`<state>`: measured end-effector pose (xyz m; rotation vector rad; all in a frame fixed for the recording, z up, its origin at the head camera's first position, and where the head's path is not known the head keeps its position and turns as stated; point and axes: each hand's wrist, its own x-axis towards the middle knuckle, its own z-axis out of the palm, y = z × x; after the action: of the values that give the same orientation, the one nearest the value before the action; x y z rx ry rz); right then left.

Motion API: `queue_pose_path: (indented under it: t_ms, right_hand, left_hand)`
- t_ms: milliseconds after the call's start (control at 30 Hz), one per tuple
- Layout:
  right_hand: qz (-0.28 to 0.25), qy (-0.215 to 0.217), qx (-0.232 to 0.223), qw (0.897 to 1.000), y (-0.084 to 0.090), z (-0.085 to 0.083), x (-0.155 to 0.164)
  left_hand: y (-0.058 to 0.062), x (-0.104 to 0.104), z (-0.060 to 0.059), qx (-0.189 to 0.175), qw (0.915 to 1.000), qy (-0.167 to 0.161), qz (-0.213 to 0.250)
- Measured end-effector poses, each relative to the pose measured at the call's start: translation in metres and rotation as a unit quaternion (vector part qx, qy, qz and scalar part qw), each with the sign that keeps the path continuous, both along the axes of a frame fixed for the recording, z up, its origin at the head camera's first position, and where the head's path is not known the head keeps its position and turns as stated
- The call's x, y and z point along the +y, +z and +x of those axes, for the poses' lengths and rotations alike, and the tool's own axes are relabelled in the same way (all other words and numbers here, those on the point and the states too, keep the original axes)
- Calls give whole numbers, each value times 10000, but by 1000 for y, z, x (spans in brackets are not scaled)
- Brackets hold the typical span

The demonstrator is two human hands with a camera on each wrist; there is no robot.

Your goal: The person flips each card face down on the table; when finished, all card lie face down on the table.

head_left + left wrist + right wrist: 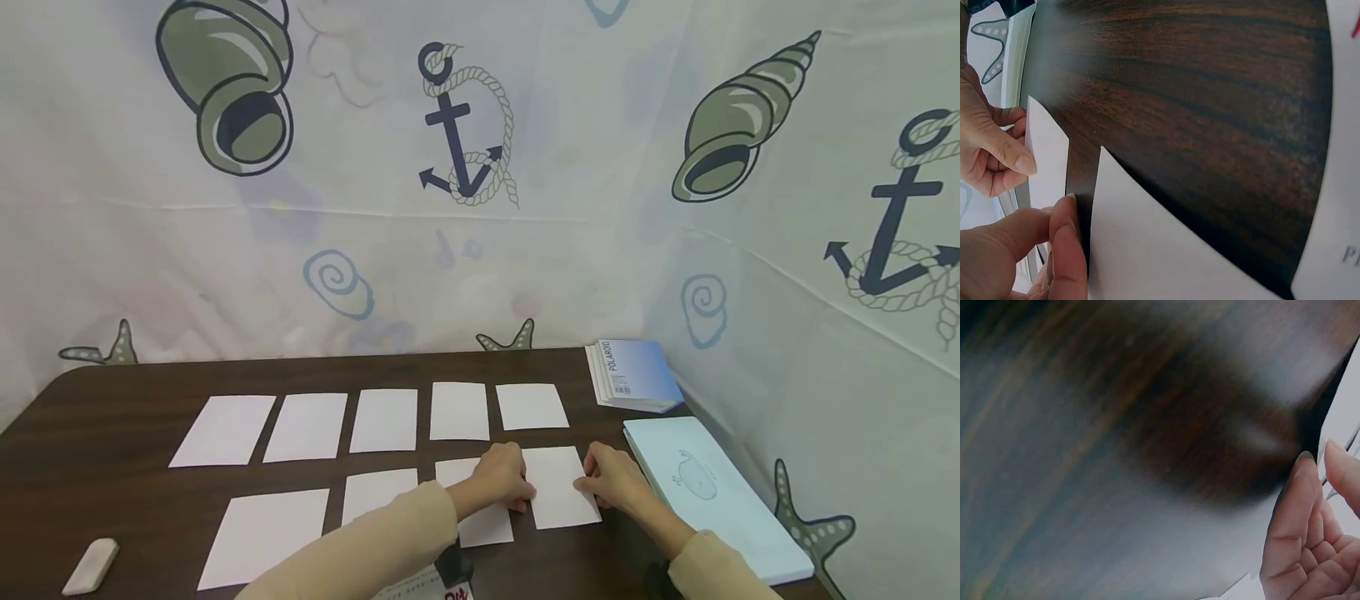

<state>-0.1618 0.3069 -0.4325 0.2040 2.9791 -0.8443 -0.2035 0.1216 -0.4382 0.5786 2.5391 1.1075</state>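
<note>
Both hands hold one white sheet of paper (561, 490) by its opposite side edges, at the right end of the nearer row. My left hand (497, 479) pinches the left edge, its forearm crossing over the neighbouring sheet (486, 527). On the other edge, my right hand (617, 478) grips with the thumb on top and fingers behind. The left wrist view shows the held sheet (1047, 156) tilted up from the table between the two hands. In the right wrist view, only a strip of the sheet (1340, 415) shows by the fingertips.
Several white sheets (386, 421) lie in two rows on the dark wooden table (112, 433). A white book (720, 500) and a blue stack labelled POLAROID (637, 371) stand at right. A white eraser-like block (91, 567) lies front left; a printed card (416, 586) sits below the left sleeve.
</note>
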Motion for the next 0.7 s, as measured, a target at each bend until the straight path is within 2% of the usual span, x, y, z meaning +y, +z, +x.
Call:
queue_pose_path:
  t_ms: [133,233,300,367,433,500,600,700]
  right_hand:
    - [185,86,-26,9998,1,2,0]
    - [260,141,136,9995,2,1,-1]
    - [222,187,409,9987,4,1,-5]
    - [4,285,725,9970,8,2,-13]
    - [-353,514,949,9935,14,4,-24]
    - [-788,933,987,9876,17,7,-38]
    - [-1463,1703,761,9715,17,14,-62]
    - [-1890,2282,418,9542,13,22,-85]
  left_hand:
    - [0,0,0,-4,9999,-8,-125]
    - [3,1,-2,36,9997,-56,-226]
    - [6,-2,-4,-1,9998,-141,-105]
    - [12,-8,-5,-90,9994,-263,204]
    - [19,-20,-5,-208,9971,-431,587]
    - [26,-38,-2,-352,9934,-555,940]
    - [31,-73,8,-481,9894,-648,1208]
    - [31,-111,26,-614,9865,-606,1391]
